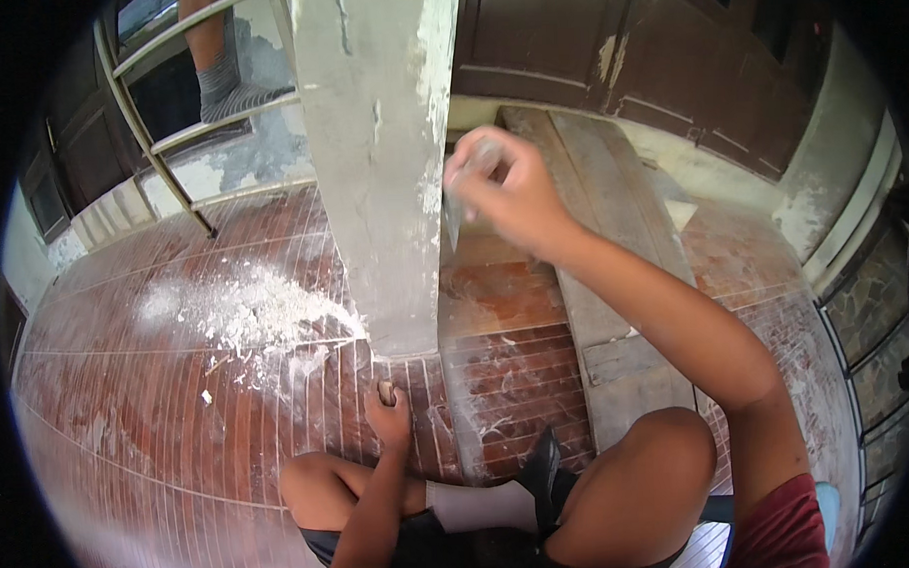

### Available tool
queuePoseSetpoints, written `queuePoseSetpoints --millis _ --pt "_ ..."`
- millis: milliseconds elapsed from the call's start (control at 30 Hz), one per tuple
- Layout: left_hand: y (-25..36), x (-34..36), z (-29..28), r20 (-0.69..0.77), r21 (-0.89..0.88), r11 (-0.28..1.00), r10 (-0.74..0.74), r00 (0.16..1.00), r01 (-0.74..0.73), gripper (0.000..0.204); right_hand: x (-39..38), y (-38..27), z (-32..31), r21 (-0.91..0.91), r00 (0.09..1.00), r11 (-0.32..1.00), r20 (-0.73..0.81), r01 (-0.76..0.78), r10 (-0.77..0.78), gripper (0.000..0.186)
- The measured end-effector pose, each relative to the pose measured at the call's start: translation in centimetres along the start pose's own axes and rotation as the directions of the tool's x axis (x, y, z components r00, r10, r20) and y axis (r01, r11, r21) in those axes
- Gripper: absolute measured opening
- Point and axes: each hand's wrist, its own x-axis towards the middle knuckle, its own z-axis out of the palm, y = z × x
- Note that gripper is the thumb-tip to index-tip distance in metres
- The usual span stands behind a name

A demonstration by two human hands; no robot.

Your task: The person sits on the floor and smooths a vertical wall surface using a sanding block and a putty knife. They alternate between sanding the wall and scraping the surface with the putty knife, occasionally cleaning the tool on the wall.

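My right hand (511,187), slightly blurred, is raised beside the right edge of a pale grey pillar (377,207). It is closed around a scraper whose thin pointed blade (454,227) hangs downward along that edge; whether the blade touches the pillar I cannot tell. Low down, near the pillar's foot, my left hand (387,423) grips a small tool with a wooden handle (385,391). Its working end is hidden. Peeled white patches show along the pillar's right edge.
White flakes and powder (260,311) lie heaped on the reddish plank floor (128,396) left of the pillar. A metal ladder (133,105) at the upper left bears another person's socked foot (233,96). Long wooden boards (613,238) lie right of the pillar, before brown doors (556,40).
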Motion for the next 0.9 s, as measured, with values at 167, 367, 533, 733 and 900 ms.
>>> queuePoseSetpoints --millis 167,367,533,733,900 --pt "0.6 -0.5 0.2 0.113 -0.231 0.938 -0.237 0.965 0.258 0.048 -5.0 -1.1 3.8 -0.328 0.871 0.854 0.422 0.404 -0.25 0.017" --pt "-1.1 0.0 1.0 0.137 -0.349 0.864 -0.337 0.932 0.364 0.048 -7.3 0.5 5.7 -0.476 0.79 0.831 0.608 0.287 0.075 0.033" --pt "-1.6 0.0 1.4 0.112 -0.291 0.871 -0.379 0.918 0.395 0.048 -5.9 0.2 4.1 -0.385 0.762 0.914 0.55 -0.131 0.341 0.039" --pt "-0.8 0.3 1.6 0.197 -0.269 0.851 -0.409 0.891 0.45 0.045 -4.3 4.5 3.3 -0.346 0.641 0.927 0.682 -0.143 0.353 0.034" --pt "-1.5 0.1 1.5 0.175 -0.259 0.875 -0.375 0.91 0.41 0.045 -4.0 7.4 3.4 -0.337 0.856 0.942 0.487 -0.002 0.176 0.028"
